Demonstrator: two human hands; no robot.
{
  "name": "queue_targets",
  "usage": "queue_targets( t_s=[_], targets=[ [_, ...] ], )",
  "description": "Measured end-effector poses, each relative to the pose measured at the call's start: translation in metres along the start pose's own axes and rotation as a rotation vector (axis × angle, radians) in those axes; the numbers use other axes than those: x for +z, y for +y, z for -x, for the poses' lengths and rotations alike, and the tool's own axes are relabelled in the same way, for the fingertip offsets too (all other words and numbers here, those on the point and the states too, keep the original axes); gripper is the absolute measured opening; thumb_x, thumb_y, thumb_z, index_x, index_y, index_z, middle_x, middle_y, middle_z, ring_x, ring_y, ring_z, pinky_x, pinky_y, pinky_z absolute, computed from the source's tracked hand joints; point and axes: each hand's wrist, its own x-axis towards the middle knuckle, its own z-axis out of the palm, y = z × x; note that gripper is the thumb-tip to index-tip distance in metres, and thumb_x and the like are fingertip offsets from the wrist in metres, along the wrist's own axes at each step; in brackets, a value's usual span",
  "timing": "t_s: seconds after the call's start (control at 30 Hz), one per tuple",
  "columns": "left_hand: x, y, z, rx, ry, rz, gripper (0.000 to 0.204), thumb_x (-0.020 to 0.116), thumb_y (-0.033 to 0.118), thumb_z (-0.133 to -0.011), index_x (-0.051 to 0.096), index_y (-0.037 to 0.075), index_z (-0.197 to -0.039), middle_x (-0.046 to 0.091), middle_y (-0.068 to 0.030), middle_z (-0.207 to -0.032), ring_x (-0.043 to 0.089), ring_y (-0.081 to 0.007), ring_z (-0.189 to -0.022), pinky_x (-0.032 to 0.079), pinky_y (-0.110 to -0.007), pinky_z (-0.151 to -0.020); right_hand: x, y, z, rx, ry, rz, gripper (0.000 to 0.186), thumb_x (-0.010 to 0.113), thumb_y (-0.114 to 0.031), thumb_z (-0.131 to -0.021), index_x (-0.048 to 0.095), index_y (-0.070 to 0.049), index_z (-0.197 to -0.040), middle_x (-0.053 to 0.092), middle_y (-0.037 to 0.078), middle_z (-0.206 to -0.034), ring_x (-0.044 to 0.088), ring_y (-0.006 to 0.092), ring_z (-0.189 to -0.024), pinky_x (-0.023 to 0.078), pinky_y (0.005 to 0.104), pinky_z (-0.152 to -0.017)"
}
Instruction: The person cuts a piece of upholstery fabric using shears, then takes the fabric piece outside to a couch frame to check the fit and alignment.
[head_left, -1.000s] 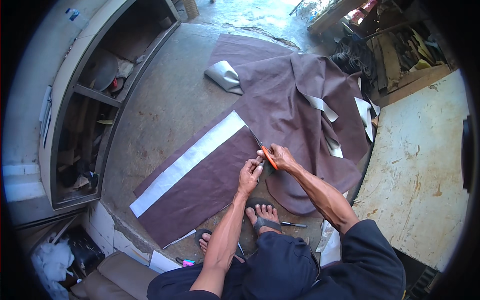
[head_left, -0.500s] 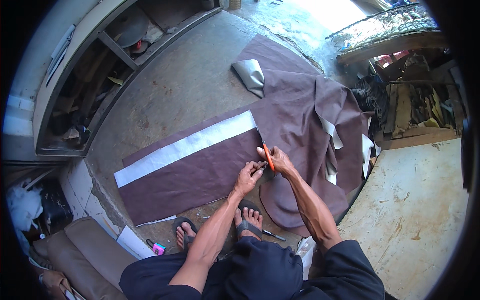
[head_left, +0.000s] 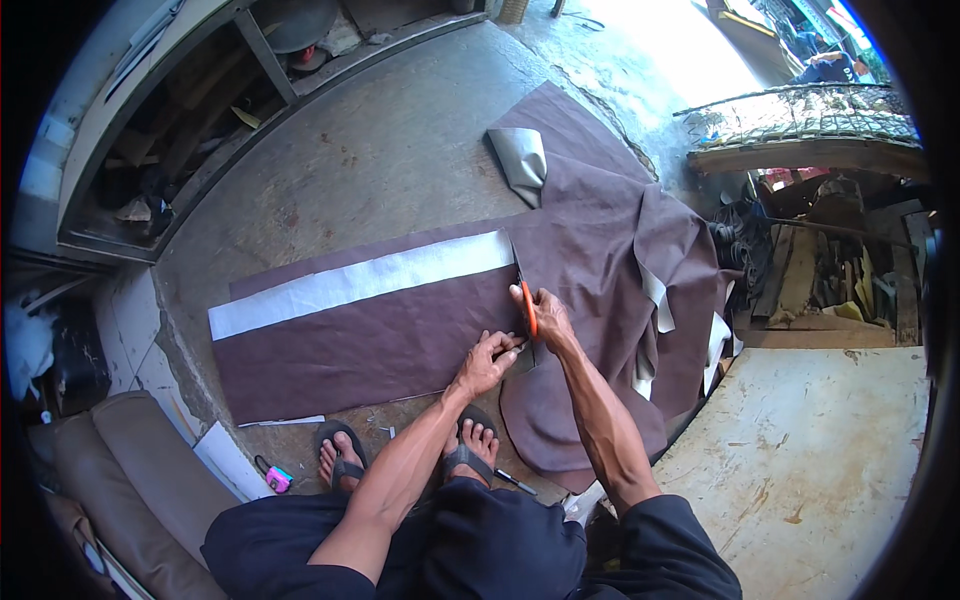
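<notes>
A dark brown sheet of leatherette-like material (head_left: 370, 355) lies spread on the floor before me, with a long white strip (head_left: 365, 283) lying across it. My right hand (head_left: 551, 322) is closed round the orange handles of a pair of scissors (head_left: 529, 312). Their blades point away from me, at the right end of the white strip. A cut line runs back from them toward my feet. My left hand (head_left: 484, 364) pinches the brown sheet by the cut, just left of the scissors. To the right, the rest of the brown material (head_left: 600, 235) lies in loose folds, its pale underside showing in places.
Near my sandalled feet are a pink tape measure (head_left: 278, 479) and a dark marker pen (head_left: 516, 482). A worn pale board (head_left: 800, 470) is at the right, below stacked wood scraps (head_left: 800, 270). Brown cushions (head_left: 150, 460) sit at lower left; an open cabinet (head_left: 190, 110) stands upper left.
The view has shifted a little. My right hand and the scissors have moved slightly farther away along the cut, and the scissors stand straighter. My left hand has drawn slightly left and nearer to me.
</notes>
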Motion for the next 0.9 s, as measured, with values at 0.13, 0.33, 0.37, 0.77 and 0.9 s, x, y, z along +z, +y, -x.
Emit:
queue_targets(
  t_s=[0.13, 0.33, 0.37, 0.77, 0.9],
  targets=[
    [0.006, 0.012, 0.0, -0.025, -0.04, -0.005, 0.009, 0.06, 0.009, -0.092, 0.055, 0.003, -0.097, 0.069, -0.0134, -0.122, 0.052, -0.0267, -0.132, 0.012, -0.045, -0.121, -0.004, 0.011, -0.002, 0.086, 0.008, -0.012, 0.073, 0.068, -0.074, -0.075, 0.057, -0.002, -0.078, 0.059, 0.009, -0.07, 0.06, 0.0192, -0.07, 0.048, 0.0366, -0.065],
    [-0.004, 0.008, 0.003, -0.037, -0.004, -0.034, 0.008, 0.059, 0.009, -0.093, 0.055, 0.004, -0.097, 0.069, -0.0122, -0.122, 0.05, -0.0262, -0.134, 0.009, -0.048, -0.121, 0.002, -0.021, -0.02, 0.061, -0.041, -0.071, 0.072, 0.067, -0.075, -0.076, 0.058, -0.003, -0.079, 0.059, 0.008, -0.068, 0.059, 0.0168, -0.06, 0.049, 0.0342, -0.057],
    [-0.002, 0.009, 0.003, -0.043, -0.014, -0.01, 0.008, 0.059, 0.009, -0.093, 0.054, 0.005, -0.097, 0.069, -0.0118, -0.123, 0.049, -0.0257, -0.135, 0.008, -0.049, -0.121, 0.003, -0.02, -0.022, 0.058, -0.016, -0.03, 0.071, 0.067, -0.074, -0.076, 0.058, -0.004, -0.078, 0.059, 0.008, -0.067, 0.059, 0.0166, -0.06, 0.049, 0.0342, -0.057],
    [0.003, 0.009, 0.001, -0.019, -0.043, -0.078, 0.011, 0.06, 0.012, -0.092, 0.054, 0.005, -0.098, 0.069, -0.0121, -0.121, 0.051, -0.0278, -0.133, 0.008, -0.053, -0.121, 0.002, -0.015, -0.018, 0.029, 0.136, 0.047, 0.066, 0.067, -0.07, -0.079, 0.061, -0.004, -0.079, 0.062, 0.011, -0.069, 0.06, 0.0192, -0.07, 0.048, 0.0371, -0.065],
    [0.006, 0.011, 0.0, -0.021, -0.032, -0.147, 0.012, 0.059, 0.013, -0.092, 0.055, 0.005, -0.098, 0.069, -0.013, -0.12, 0.053, -0.0282, -0.131, 0.007, -0.052, -0.121, -0.004, -0.002, 0.004, -0.019, 0.134, -0.076, 0.068, 0.069, -0.068, -0.078, 0.059, -0.002, -0.078, 0.061, 0.011, -0.07, 0.059, 0.0188, -0.071, 0.048, 0.0375, -0.067]
  ],
)
